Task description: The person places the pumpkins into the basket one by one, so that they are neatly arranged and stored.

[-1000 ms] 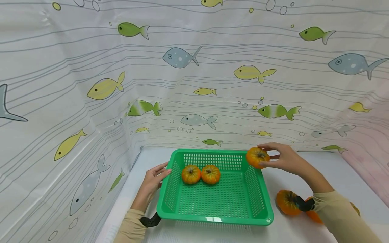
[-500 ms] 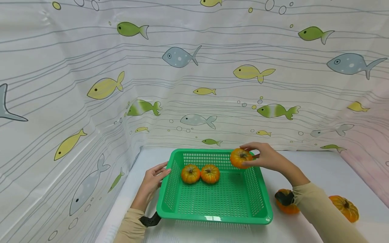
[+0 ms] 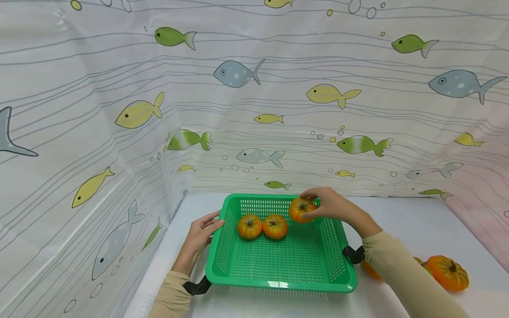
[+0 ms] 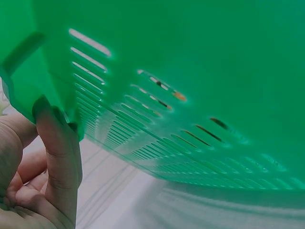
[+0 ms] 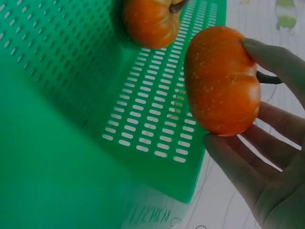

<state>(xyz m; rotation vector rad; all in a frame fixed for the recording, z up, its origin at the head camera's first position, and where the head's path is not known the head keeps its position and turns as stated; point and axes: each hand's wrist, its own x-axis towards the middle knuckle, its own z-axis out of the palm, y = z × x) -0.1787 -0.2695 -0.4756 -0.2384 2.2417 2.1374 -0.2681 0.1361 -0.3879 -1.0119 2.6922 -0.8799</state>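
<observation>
Pinching a round orange pumpkin [image 3: 297, 211], the half-curled right hand [image 3: 329, 204] has moved nearer two similar pumpkins [image 3: 275, 228], leftward inside green plastic basket [image 3: 314, 287].

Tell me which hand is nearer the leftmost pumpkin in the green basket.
Left. The left hand holds the green basket at its left edge, just left of the leftmost pumpkin; the right hand is farther, to the right, holding another pumpkin.

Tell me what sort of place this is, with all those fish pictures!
Perhaps a small screened-off work corner indoors: a creased, fish-printed white sheet hangs behind a white table, where two orange pumpkins sit in a green basket.
</observation>
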